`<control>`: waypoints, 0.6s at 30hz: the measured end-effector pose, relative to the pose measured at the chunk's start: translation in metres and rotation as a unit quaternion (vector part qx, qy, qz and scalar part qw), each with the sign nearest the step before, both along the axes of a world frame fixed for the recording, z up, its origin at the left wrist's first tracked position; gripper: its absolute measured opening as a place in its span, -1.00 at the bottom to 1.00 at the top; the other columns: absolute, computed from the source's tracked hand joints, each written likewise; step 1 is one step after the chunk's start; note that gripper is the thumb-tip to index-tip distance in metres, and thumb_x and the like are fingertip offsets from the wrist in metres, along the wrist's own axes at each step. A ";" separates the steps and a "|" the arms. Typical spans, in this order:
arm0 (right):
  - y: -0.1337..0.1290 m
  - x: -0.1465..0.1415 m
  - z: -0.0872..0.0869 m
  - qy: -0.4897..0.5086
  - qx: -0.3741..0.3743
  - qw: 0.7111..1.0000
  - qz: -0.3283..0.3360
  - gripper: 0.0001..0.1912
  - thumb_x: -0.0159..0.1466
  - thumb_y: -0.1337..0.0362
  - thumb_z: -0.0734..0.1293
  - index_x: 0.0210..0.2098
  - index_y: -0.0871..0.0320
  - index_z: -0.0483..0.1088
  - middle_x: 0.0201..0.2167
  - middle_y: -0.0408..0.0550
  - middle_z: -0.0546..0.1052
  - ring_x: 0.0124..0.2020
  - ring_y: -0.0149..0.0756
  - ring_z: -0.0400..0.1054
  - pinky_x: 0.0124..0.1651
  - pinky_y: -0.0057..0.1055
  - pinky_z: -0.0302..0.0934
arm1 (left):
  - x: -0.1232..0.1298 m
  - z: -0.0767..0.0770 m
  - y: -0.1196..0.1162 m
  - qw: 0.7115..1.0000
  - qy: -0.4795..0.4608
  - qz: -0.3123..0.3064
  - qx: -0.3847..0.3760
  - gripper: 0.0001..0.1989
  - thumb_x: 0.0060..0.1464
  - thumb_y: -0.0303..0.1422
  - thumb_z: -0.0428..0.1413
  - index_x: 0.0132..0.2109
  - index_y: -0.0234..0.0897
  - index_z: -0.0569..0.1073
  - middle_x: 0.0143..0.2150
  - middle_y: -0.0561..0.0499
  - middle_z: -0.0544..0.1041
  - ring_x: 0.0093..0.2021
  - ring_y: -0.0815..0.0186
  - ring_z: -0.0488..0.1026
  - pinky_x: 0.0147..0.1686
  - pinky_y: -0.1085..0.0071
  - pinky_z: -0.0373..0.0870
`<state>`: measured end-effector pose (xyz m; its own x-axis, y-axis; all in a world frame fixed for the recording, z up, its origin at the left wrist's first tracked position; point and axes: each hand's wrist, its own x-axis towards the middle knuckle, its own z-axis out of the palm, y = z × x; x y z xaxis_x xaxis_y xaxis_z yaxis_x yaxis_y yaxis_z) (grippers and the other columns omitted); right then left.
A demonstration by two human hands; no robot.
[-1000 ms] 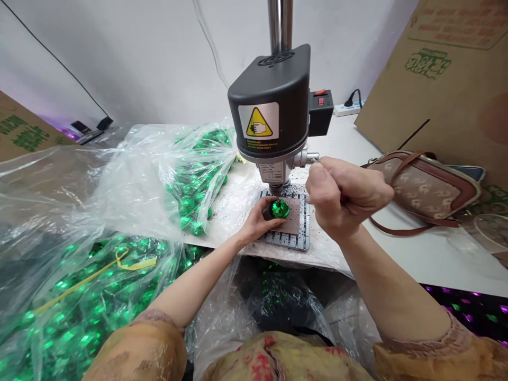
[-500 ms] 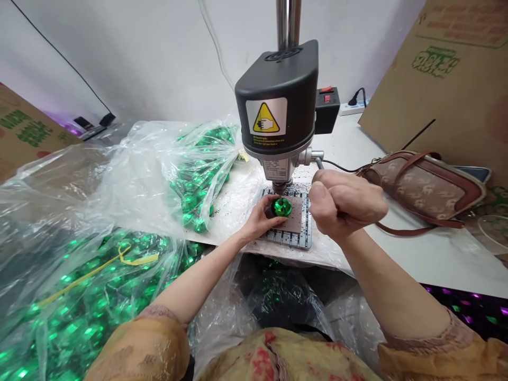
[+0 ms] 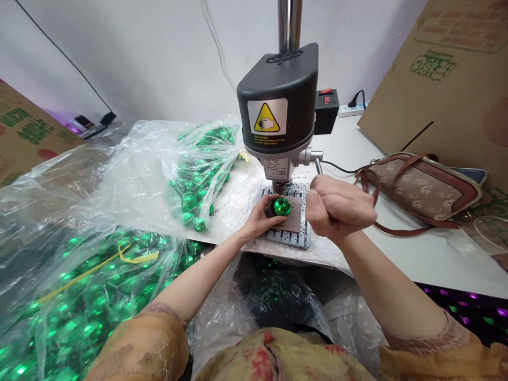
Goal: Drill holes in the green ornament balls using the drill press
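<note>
Green faceted piece (image 3: 282, 207): one at work, sitting on the pad just beneath the drill's chuck; the places below run clockwise round it, 12 at the top of view.
Left hand (image 3: 260, 218): one, at 8 o'clock, thumb and fingers curved round the piece and gripping it; a dark part shows between palm and piece.
Right hand (image 3: 339, 207): one, at 3 o'clock, clenched in a fist round the lever (image 3: 318, 167), whose far end it hides.
Drill press (image 3: 278, 100): one, at 12 o'clock, black-headed, bearing one yellow warning triangle.
Pad (image 3: 293, 223): one, pinkish-brown, on a single slotted base plate (image 3: 304, 241) sprinkled with dark chips.
Clear plastic bags: two with green pieces, too many to count; one on the table (image 3: 400, 251) at 10 o'clock (image 3: 198, 180), the other at 8 o'clock (image 3: 107, 296), a yellow tie (image 3: 138, 258) across it.
Cartons: two, at 2 o'clock (image 3: 448, 100) and between 9 and 10 (image 3: 34, 129); contents out of sight.
Handbag (image 3: 424, 185): one, at 3 o'clock, brown-trimmed; its contents cannot be told.
</note>
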<state>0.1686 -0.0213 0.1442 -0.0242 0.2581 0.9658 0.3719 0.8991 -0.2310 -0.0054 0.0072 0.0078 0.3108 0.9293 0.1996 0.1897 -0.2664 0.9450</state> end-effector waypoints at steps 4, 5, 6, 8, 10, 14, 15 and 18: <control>-0.001 -0.006 0.029 0.132 -0.033 0.990 0.027 -0.54 0.32 0.35 0.25 -0.68 0.15 0.05 -0.74 -0.28 0.08 -0.69 -0.59 -0.01 -0.61 -0.45 -0.11 | 0.005 0.006 -0.003 1.000 -0.002 0.020 -0.011 -0.37 -0.11 -0.15 0.39 0.06 -0.28 0.37 0.03 -0.15 0.51 0.07 0.09 0.46 0.11 0.15 0.37; 0.001 -0.007 0.037 0.158 -0.049 0.986 0.027 -0.55 0.32 0.35 0.26 -0.67 0.14 0.09 -0.74 -0.28 0.14 -0.70 -0.58 0.01 -0.61 -0.44 -0.09 | 0.005 0.009 -0.007 0.999 0.010 0.043 -0.002 -0.38 -0.11 -0.17 0.39 0.05 -0.27 0.37 0.01 -0.13 0.52 0.05 0.10 0.46 0.10 0.16 0.38; 0.003 -0.007 0.044 0.172 -0.061 0.983 0.035 -0.55 0.31 0.35 0.28 -0.68 0.14 0.11 -0.75 -0.29 0.15 -0.71 -0.58 0.00 -0.61 -0.44 -0.08 | 0.005 0.012 -0.014 0.997 0.028 0.073 0.010 -0.41 -0.11 -0.18 0.39 0.03 -0.26 0.38 -0.01 -0.12 0.52 0.03 0.12 0.47 0.07 0.18 0.39; 0.007 -0.007 0.052 0.197 -0.086 0.974 0.063 -0.55 0.29 0.34 0.32 -0.70 0.14 0.14 -0.76 -0.28 0.18 -0.71 -0.58 0.00 -0.59 -0.41 -0.07 | 0.000 0.017 -0.033 0.988 0.074 0.127 0.040 -0.45 -0.08 -0.18 0.37 0.00 -0.25 0.37 -0.07 -0.09 0.52 -0.05 0.16 0.48 -0.01 0.23 0.40; 0.010 -0.007 0.055 0.206 -0.087 0.971 0.085 -0.54 0.27 0.30 0.35 -0.70 0.16 0.16 -0.76 -0.27 0.19 -0.71 -0.58 0.01 -0.57 -0.40 -0.06 | -0.009 0.018 -0.059 0.983 0.140 0.098 0.070 -0.47 -0.04 -0.14 0.34 0.00 -0.22 0.35 -0.11 -0.06 0.51 -0.12 0.20 0.48 -0.10 0.29 0.41; 0.009 -0.006 0.052 0.209 -0.093 0.969 0.094 -0.56 0.29 0.32 0.32 -0.69 0.18 0.17 -0.74 -0.27 0.20 -0.69 -0.61 0.03 -0.54 -0.43 -0.05 | -0.035 0.010 -0.106 0.885 0.394 -0.190 0.161 -0.57 0.00 -0.14 0.31 -0.05 -0.21 0.40 -0.16 -0.06 0.51 -0.20 0.20 0.47 -0.21 0.32 0.37; 0.009 -0.006 0.052 0.212 -0.093 0.968 0.094 -0.56 0.29 0.34 0.32 -0.69 0.18 0.17 -0.74 -0.26 0.21 -0.68 -0.62 0.03 -0.54 -0.43 -0.05 | -0.041 0.007 -0.113 0.840 0.449 -0.240 0.188 -0.60 0.01 -0.16 0.32 -0.07 -0.23 0.42 -0.16 -0.09 0.51 -0.19 0.18 0.47 -0.22 0.31 0.36; 0.010 -0.006 0.050 0.218 -0.082 0.967 0.100 -0.56 0.28 0.34 0.32 -0.69 0.17 0.16 -0.75 -0.27 0.20 -0.70 -0.61 0.01 -0.57 -0.43 -0.08 | -0.056 0.003 -0.115 0.801 0.474 -0.288 0.225 -0.64 0.07 -0.14 0.29 -0.09 -0.25 0.46 -0.23 -0.10 0.53 -0.21 0.17 0.49 -0.24 0.31 0.35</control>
<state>0.1623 -0.0113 0.1941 0.3107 0.4402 0.8425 0.0291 0.8815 -0.4713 -0.0612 -0.1082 0.0112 0.8728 0.4766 -0.1055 0.4876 -0.8416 0.2322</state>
